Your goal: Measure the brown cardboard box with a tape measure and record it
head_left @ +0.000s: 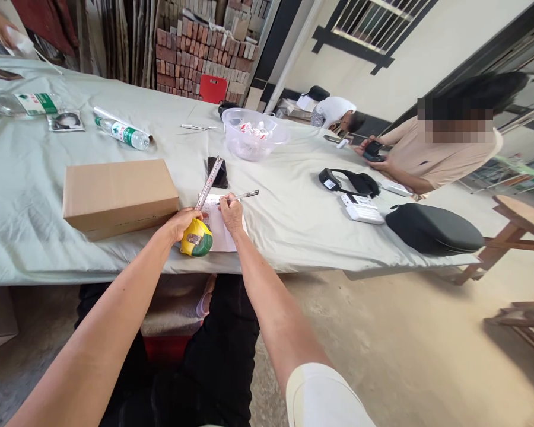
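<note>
My left hand (181, 223) is closed around a yellow and green tape measure (196, 238) near the table's front edge. Its metal blade (209, 184) runs out away from me, over a sheet of white paper (221, 231) and across a black phone (218, 172). My right hand (230, 212) pinches a pen (244, 194) with the tip down on the paper, just right of the blade. A brown cardboard box (120, 194) lies directly left of my left hand.
A pale cloth covers the table (35, 196). On it are two water bottles (122, 133), a clear plastic bowl (254, 134), a black strap device (351, 182), white boxes (362, 209) and a black case (432, 228). A person sits at the right end holding a phone (372, 149). Wooden furniture (516, 231) stands right.
</note>
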The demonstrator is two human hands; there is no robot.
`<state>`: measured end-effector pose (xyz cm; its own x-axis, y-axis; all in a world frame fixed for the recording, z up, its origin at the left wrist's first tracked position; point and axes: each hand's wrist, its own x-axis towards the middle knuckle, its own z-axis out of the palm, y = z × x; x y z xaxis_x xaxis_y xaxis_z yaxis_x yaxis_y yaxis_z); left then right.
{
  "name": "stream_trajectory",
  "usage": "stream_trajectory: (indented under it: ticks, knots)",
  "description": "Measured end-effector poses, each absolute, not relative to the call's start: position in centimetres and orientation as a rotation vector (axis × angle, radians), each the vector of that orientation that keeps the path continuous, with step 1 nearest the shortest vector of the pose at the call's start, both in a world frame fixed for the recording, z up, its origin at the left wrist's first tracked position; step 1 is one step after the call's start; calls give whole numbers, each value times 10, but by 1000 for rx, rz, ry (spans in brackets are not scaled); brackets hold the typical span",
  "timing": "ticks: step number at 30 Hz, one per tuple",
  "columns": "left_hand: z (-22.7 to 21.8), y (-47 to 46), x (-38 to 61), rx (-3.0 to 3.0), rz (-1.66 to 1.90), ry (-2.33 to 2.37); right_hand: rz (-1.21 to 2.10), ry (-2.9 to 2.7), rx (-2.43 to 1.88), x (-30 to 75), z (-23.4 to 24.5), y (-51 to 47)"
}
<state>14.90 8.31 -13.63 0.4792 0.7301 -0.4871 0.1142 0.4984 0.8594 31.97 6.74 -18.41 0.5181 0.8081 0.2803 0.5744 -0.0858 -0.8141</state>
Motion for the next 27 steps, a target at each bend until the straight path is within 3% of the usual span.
stream_trajectory:
  ticks: [27]
  knots:
    - [-132, 81, 150, 977, 468, 1039, 252, -1127, -1817, 321, -189, 71]
